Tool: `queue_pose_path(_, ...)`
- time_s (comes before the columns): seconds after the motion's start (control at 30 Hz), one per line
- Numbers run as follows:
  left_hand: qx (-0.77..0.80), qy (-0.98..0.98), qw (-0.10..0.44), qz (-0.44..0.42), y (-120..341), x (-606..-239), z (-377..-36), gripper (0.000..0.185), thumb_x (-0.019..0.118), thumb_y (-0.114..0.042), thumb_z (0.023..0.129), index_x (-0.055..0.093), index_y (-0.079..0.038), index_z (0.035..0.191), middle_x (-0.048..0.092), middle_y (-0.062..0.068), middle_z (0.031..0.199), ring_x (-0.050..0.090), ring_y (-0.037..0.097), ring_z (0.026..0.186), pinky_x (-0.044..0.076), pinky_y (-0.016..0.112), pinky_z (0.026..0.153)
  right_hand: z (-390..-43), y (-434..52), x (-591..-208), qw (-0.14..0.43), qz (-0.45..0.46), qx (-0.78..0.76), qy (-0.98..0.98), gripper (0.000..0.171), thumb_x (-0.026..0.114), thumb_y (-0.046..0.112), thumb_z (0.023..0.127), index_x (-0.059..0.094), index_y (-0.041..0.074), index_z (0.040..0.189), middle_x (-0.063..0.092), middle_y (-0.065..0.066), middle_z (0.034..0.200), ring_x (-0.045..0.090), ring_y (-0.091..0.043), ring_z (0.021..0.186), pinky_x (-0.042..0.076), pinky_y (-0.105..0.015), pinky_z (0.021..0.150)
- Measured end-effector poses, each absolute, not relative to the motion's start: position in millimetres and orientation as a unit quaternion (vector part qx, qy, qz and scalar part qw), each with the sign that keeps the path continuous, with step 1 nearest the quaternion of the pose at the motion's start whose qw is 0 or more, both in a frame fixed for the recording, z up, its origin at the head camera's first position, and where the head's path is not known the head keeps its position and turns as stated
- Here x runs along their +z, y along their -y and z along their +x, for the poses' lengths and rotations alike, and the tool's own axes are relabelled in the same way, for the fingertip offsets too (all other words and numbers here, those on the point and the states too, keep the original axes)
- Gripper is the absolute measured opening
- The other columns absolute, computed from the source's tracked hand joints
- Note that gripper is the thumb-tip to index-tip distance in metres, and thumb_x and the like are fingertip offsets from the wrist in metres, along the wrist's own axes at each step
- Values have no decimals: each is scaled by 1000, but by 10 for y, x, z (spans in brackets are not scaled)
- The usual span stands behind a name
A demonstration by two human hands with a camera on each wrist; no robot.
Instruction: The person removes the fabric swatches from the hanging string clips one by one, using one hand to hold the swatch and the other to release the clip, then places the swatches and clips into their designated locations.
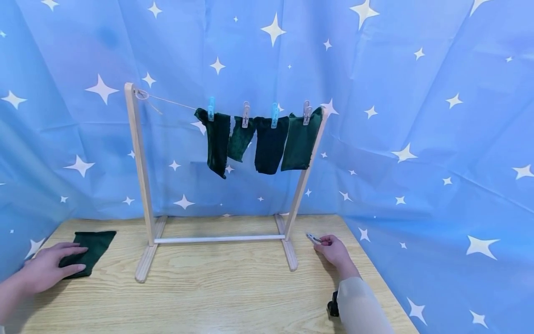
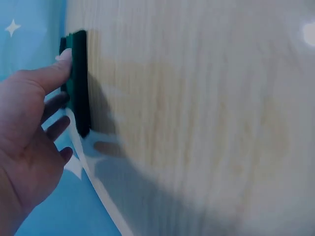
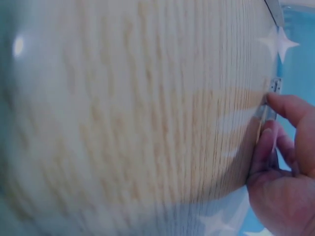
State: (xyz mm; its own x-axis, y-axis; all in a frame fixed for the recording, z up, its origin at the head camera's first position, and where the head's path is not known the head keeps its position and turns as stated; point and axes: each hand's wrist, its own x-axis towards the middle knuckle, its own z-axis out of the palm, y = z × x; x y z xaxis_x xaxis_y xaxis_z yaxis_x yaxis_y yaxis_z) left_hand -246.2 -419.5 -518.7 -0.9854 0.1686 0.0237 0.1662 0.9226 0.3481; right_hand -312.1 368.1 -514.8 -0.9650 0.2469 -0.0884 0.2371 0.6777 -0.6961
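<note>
The left hand (image 1: pixel 47 266) is resting loosely on a loose green cloth (image 1: pixel 98 247) at the left end of the wooden table (image 1: pixel 217 297); its fingers are lying extended over the fabric rather than clenching, with the thumb set apart from them and touching the near side. The right hand (image 1: pixel 335 253) is pinching one grey clothespin (image 1: pixel 312 238) between thumb and fingers, holding it near the right foot of the wooden stand (image 1: pixel 139 162), its tip pointing toward the stand. Four hanging cloths (image 1: pixel 271 147), all dark green, are dangling side by side from one string (image 1: pixel 173 101), and four pins are clipping them: two blue clothespins (image 1: pixel 211 109) alternating with two greyish clothespins (image 1: pixel 246 115). That is making five cloths and five pins in all. The stand is showing two posts, two feet and one crossbar. The cloths are covering most of the string, and the rightmost one is hiding where it is meeting the right post. In the right wrist view, the fingers are concealing much of the held pin. A black object (image 1: pixel 333 306) beside the right sleeve (image 1: pixel 360 301) is remaining hard to make out, and the left forearm is running out of frame.
</note>
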Motion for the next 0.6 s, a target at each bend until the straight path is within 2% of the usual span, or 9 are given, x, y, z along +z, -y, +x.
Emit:
queue_pose_path(0.1, 179, -981, 13, 80, 4256, -5221, -2417, 63, 79, -32, 101, 63, 14, 141, 46, 52, 143, 46, 75, 126, 46, 81, 91, -3112, -3671, -5138, 9, -130, 377, 917, 40, 73, 21, 103, 62, -2, 133, 66, -19, 121, 60, -31, 106, 49, -39, 90)
queue_pose_path(0.2, 181, -979, 35, 88, 4293, -5216, -2397, 68, 80, -31, 101, 58, 15, 146, 43, 54, 146, 44, 76, 128, 48, 79, 93, -3104, -3660, -5125, 9, -129, 377, 917, 39, 72, 20, 104, 62, -2, 133, 66, -19, 119, 60, -31, 104, 48, -38, 88)
queue_pose_path(0.6, 163, -980, 73, 90, 4242, -5092, -2399, 71, 77, -28, 102, 51, 17, 150, 39, 55, 149, 40, 79, 130, 44, 83, 96, -3098, -3676, -5132, 5, -136, 378, 916, 38, 71, 21, 105, 62, -1, 134, 65, -17, 118, 59, -28, 102, 46, -34, 85)
